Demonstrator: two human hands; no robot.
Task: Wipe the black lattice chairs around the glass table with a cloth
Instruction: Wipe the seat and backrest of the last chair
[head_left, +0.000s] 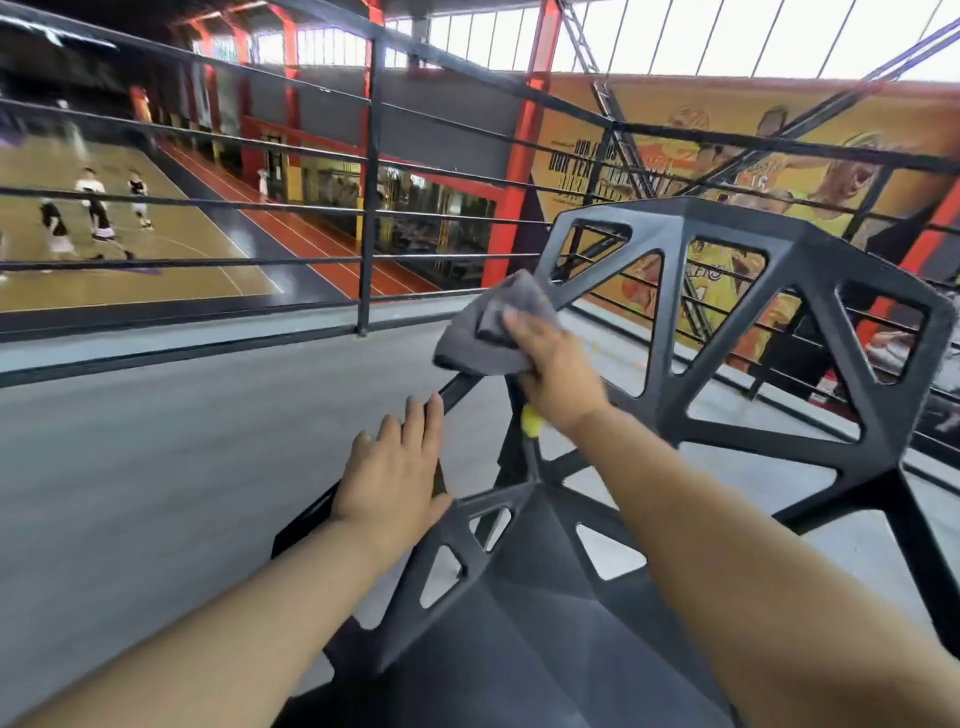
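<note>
Hands: right hand (560, 366) grips cloth (467, 343) against chair (519, 623) | left hand (395, 470) flat on chair

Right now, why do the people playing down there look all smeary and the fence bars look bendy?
In the head view, the players on the court are smeared by blur, which is strongest toward the left edge; the railing bars bow, probably because the lens is wide-angle; the windows up top glare white; the black lattice chair and the cloth look fairly sharp.
</note>
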